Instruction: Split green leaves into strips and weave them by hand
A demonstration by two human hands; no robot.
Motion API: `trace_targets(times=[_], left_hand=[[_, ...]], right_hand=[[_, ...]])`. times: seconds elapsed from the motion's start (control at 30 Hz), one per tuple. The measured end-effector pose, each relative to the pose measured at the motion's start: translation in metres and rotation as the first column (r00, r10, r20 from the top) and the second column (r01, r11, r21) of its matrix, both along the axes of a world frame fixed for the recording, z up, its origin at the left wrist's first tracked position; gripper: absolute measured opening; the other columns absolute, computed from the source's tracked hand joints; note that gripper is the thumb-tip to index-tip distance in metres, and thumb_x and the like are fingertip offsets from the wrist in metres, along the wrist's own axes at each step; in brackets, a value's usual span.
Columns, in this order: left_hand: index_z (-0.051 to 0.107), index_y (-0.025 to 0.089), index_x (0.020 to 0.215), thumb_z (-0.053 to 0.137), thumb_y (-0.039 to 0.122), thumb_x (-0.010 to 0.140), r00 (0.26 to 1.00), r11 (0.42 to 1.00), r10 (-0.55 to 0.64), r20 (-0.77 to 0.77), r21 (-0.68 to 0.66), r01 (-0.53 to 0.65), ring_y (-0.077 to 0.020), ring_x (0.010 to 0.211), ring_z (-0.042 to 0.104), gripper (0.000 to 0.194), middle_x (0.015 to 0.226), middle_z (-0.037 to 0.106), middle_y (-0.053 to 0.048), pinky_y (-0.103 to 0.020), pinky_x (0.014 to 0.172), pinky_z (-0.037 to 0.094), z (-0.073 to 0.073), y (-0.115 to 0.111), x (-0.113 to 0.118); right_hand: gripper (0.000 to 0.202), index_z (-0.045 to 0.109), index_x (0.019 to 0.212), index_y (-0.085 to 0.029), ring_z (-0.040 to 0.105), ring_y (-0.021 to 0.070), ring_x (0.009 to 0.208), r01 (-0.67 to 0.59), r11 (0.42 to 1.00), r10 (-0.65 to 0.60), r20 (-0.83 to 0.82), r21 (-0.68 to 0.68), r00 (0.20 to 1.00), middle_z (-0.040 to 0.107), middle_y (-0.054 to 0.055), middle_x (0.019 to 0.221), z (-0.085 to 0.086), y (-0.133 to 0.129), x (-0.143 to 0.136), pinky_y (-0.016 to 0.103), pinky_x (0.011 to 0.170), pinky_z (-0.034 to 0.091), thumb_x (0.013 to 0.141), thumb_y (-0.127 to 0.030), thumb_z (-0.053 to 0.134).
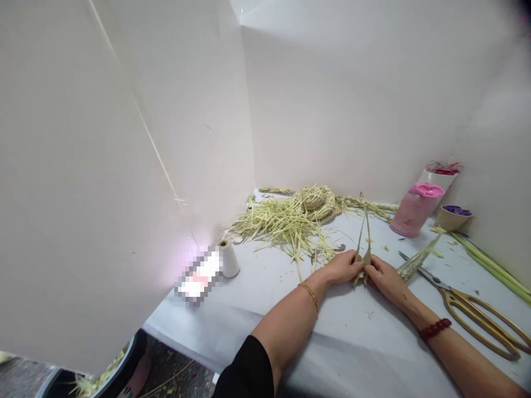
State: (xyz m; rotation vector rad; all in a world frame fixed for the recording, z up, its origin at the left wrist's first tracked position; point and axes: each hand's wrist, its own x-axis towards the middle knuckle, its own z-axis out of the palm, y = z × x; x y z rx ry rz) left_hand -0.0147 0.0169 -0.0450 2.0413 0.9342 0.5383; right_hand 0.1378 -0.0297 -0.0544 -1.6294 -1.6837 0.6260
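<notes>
Two forearms: reach in from the near side, the left one in a black sleeve (249, 370), both angled toward the same small spot on the table (265, 298).
Near edge: runs slantwise at the left, with a dark tub (136, 354) of plant scraps below it; scraps pushed that way could drop off.
Left hand (345, 266): fingers closed in a pinch at the foot of the pale strips (368, 235), wrist low over the cloth.
Right hand (384, 276): thumb and fingers closed on the same strips, its tips just beside the left ones.
Strips: between the fingertips, right of the table's middle, rising to a narrow peak, with short ends poking out below; a light, even pinch close to the bend should suit them, as a hard tug could split them.
Woven piece (415, 262): just beyond the right hand, tilted, so that wrist needs small turns.
Scissors (442, 284): to the right, blades pointing far and left; they limit sideways travel.
Thread cone (230, 264): upright at left, well apart from the hands.
Straw pile (282, 224): far left of the hands, loose ends trailing near.
Pink bottle (409, 213): far right, before the wall (352, 110).
</notes>
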Motion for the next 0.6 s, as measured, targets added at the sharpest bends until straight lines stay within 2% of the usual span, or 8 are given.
trace_targets(times=[0.33,0.47,0.6], left_hand=[[0.053,0.019,0.088,0.044,0.028,0.087,0.996,0.999,0.032,-0.082,0.041,-0.029,-0.0138,0.069,0.051,0.013,0.072,0.054,0.002,-0.023,0.064,0.039,0.002,-0.003,0.000],[0.055,0.019,0.089,0.045,0.030,0.087,0.997,0.997,0.073,-0.036,0.002,-0.073,-0.0137,0.067,0.050,0.014,0.071,0.055,0.001,-0.024,0.064,0.039,0.001,-0.002,0.000],[0.052,0.019,0.080,0.051,0.031,0.084,0.992,0.994,0.111,0.051,-0.011,-0.111,-0.0119,0.059,0.047,0.013,0.063,0.051,0.002,-0.023,0.056,0.035,-0.004,0.002,0.001]], right_hand=[[0.021,0.053,0.076,-0.022,0.051,0.0174,0.052,0.045,0.999,-0.045,0.028,-0.008,0.999,0.052,-0.004,0.050,-0.004,0.000,-0.002,0.029,0.053,0.038,0.075,-0.039,0.041],[0.019,0.051,0.079,-0.021,0.046,0.0136,0.044,-0.094,0.984,0.069,-0.162,-0.151,0.984,0.051,-0.006,0.051,-0.006,0.007,0.005,0.026,0.046,0.035,0.078,-0.039,0.045],[0.022,0.049,0.072,-0.021,0.044,0.0102,0.041,-0.187,0.969,0.128,-0.319,-0.159,0.939,0.052,-0.006,0.051,-0.003,0.012,0.009,0.024,0.043,0.034,0.076,-0.041,0.056]])
